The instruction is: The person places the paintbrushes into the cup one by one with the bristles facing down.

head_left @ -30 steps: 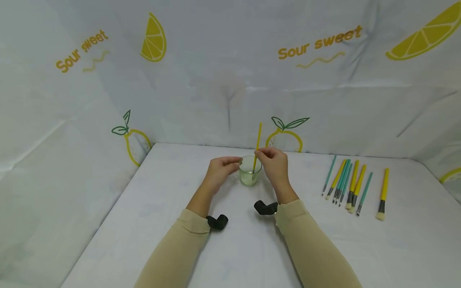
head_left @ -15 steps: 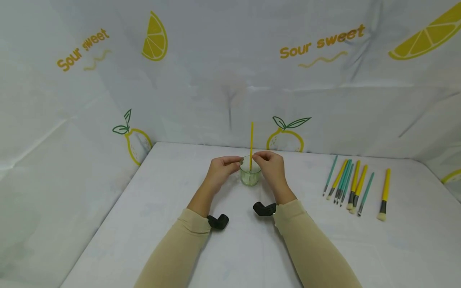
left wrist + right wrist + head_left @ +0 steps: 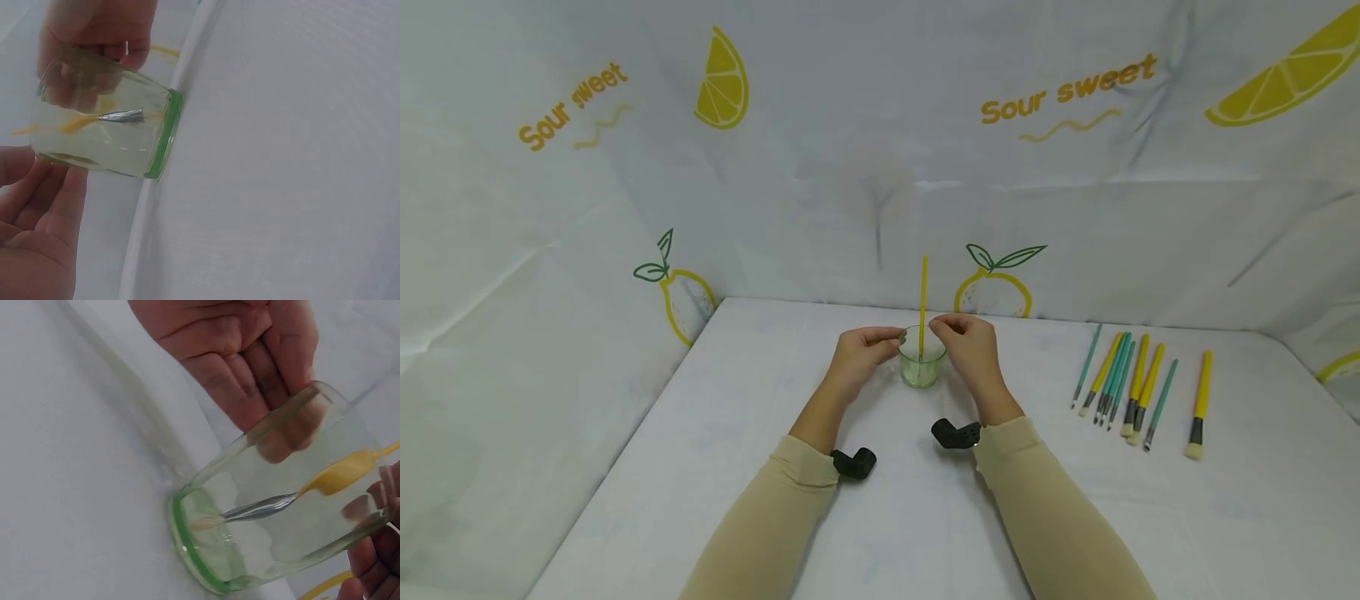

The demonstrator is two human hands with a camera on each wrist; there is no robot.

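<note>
A clear glass [image 3: 922,371] with a green base stands on the white table. One slim yellow paintbrush [image 3: 922,292] is upright in it, its silver ferrule [image 3: 125,116] and pale bristles [image 3: 206,522] near the bottom. My left hand [image 3: 857,358] grips the glass at its left rim with thumb and fingers. At the right rim is my right hand [image 3: 973,354]; its bent fingertips are close to the rim and slightly apart from the brush handle. The right wrist view has the left hand [image 3: 244,356] above and part of the right hand [image 3: 375,562] below.
To the right lies a loose row of yellow [image 3: 1138,383] and teal [image 3: 1161,404] paintbrushes, bristles toward me. A thick yellow paintbrush [image 3: 1199,404] lies apart at the far right. Behind the table [image 3: 895,533] hangs a white lemon-printed cloth [image 3: 850,167].
The brush has swung from a slant to nearly upright in the glass. My right fingers, which pinched its handle, have come away from it slightly. The left hand stays put.
</note>
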